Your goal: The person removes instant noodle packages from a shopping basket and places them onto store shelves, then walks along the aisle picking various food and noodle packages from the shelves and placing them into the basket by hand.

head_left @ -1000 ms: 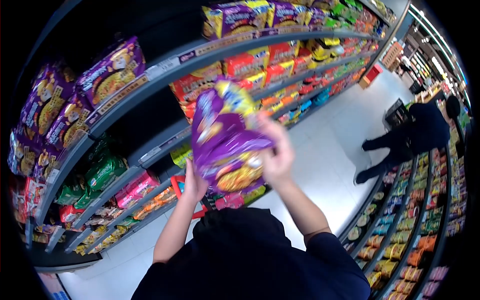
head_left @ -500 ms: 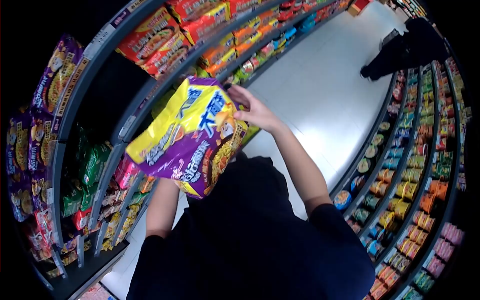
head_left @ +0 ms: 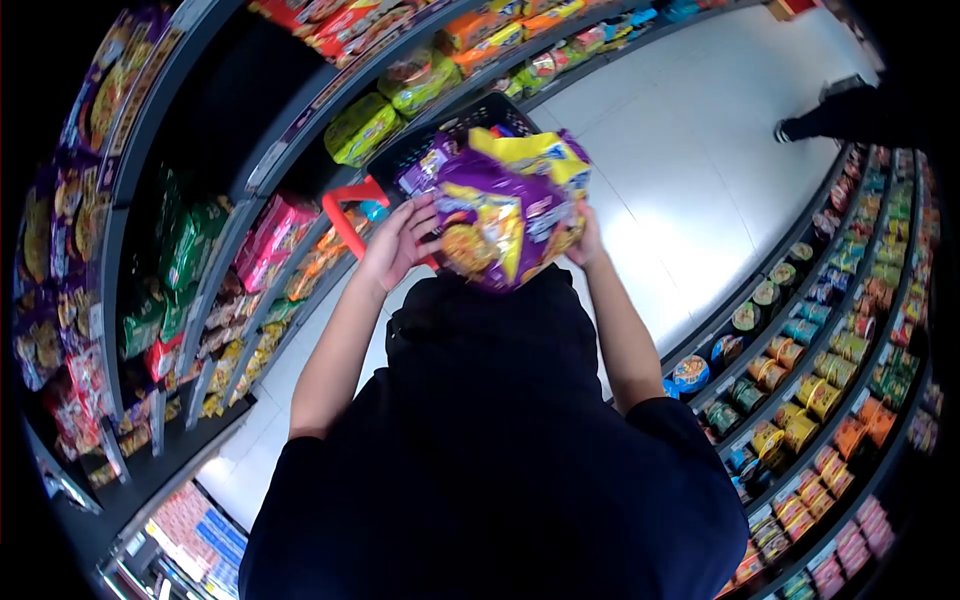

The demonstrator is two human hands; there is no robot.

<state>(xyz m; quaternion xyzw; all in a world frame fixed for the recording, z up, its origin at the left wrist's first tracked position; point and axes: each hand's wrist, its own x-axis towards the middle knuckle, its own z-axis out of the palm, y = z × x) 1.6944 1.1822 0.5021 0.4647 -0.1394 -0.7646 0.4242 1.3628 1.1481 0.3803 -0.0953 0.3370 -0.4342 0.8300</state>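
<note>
A large purple and yellow noodle pack (head_left: 515,215) is held in front of my body, its front slightly blurred. My right hand (head_left: 588,235) grips its right edge, the fingers partly hidden behind it. At the pack's left side, my left hand (head_left: 405,238) has its fingers spread, with the fingertips close to the wrapper; whether they touch it I cannot tell. Behind and below the pack is a black basket (head_left: 495,112) with a red handle (head_left: 345,215). Another purple pack (head_left: 425,170) shows inside the basket.
Shelves of bagged noodles rise on the left, with green packs (head_left: 185,245) and pink packs (head_left: 275,240). Cup noodles (head_left: 820,395) line the right shelves. A person in dark clothes (head_left: 850,115) stands at the upper right on the pale floor (head_left: 690,160).
The pack has turned and moved right, uncovering my left hand, whose fingers are now spread. My right hand has shifted to the pack's right edge. The basket and red handle have come into view.
</note>
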